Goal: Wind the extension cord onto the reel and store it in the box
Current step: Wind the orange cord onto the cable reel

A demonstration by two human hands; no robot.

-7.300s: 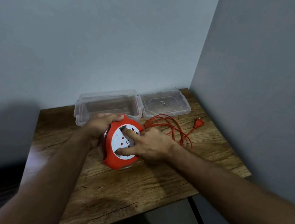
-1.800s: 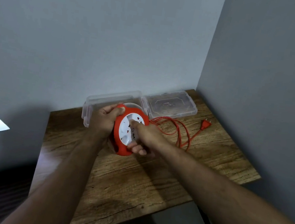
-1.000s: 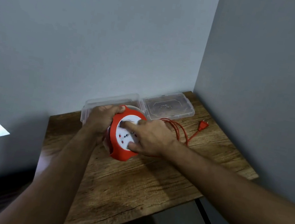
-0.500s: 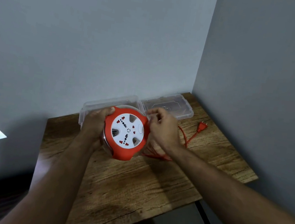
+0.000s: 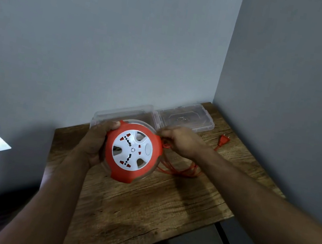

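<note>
Holding the reel (image 5: 132, 152) up off the table (image 5: 144, 206), the left hand (image 5: 92, 145) grips its left rim, thumb hooked over the top edge; the other fingers wrap round the back, so I can't see them. White socket face is tilted toward the camera. The right hand (image 5: 182, 143) sits just right of the reel, fingers curled and pinching the cord (image 5: 178, 170) right where it meets the reel's edge. The fingertips bunch up there, so the exact grip is hard to make out.

From that pinch the cord drops and loops loosely on the table to the right of the reel, partly hidden under the right forearm. Its plug (image 5: 223, 140) lies further right, well apart from the reel, toward the corner of the walls. How much cord is already wound on I can't tell.

Behind the reel sits the clear box (image 5: 120, 114), its front mostly blocked by the reel and left hand. Its lid (image 5: 185, 118) lies open flat to the right of it, behind the right hand.
</note>
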